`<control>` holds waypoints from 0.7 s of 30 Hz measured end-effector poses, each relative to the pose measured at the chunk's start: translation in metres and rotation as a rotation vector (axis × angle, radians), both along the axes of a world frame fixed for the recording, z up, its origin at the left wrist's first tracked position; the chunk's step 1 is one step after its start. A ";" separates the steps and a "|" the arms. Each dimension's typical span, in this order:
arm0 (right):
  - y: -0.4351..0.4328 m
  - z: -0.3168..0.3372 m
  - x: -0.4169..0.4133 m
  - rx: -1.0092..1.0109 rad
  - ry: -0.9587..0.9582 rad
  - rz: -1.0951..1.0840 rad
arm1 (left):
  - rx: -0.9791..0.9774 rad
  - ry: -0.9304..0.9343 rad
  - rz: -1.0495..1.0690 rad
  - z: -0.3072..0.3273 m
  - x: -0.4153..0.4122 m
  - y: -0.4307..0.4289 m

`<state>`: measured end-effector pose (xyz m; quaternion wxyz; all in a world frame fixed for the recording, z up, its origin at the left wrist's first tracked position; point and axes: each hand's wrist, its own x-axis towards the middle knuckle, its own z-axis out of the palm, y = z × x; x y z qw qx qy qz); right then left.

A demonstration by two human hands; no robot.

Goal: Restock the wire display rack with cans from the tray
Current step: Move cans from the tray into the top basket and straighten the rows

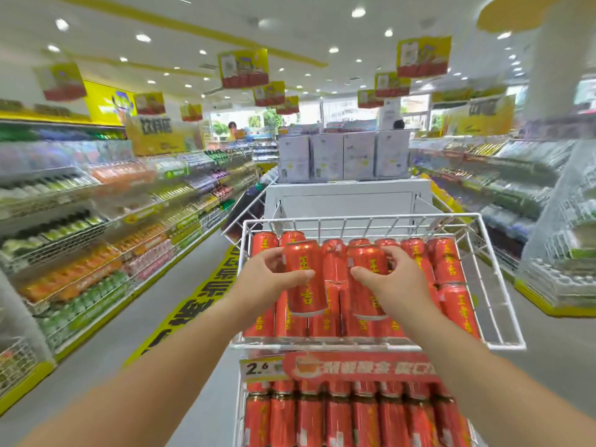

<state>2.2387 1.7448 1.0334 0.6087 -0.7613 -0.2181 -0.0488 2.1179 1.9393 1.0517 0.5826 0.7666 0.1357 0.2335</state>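
Observation:
A white wire display rack [503, 341] stands in front of me, its top basket filled with upright red cans [451, 262] bearing yellow characters. My left hand [261, 282] grips one red can [304, 279], held upright above the cans in the basket. My right hand [396, 279] grips a second red can [366, 282] beside the first. Both held cans hover over the middle of the top basket. A lower tier [354, 417] of the rack is packed with the same red cans. No tray is in view.
A red promotional strip and a price tag [258, 369] hang on the basket's front. Stocked shelves [96, 253] line the aisle on the left, and more shelving [516, 195] runs on the right. A white stand with stacked cartons [342, 156] sits behind the rack.

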 end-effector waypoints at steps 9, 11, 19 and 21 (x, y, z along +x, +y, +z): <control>0.025 0.018 0.084 -0.028 0.004 0.047 | 0.004 0.002 0.135 0.017 0.081 0.008; 0.033 0.014 0.095 -0.040 0.021 0.041 | 0.041 0.021 0.115 0.016 0.090 0.011; 0.054 -0.007 0.120 -0.053 0.044 0.004 | 0.192 0.075 0.112 0.010 0.113 0.010; 0.057 -0.010 0.125 -0.084 0.050 0.001 | 0.289 0.116 0.135 0.006 0.121 0.009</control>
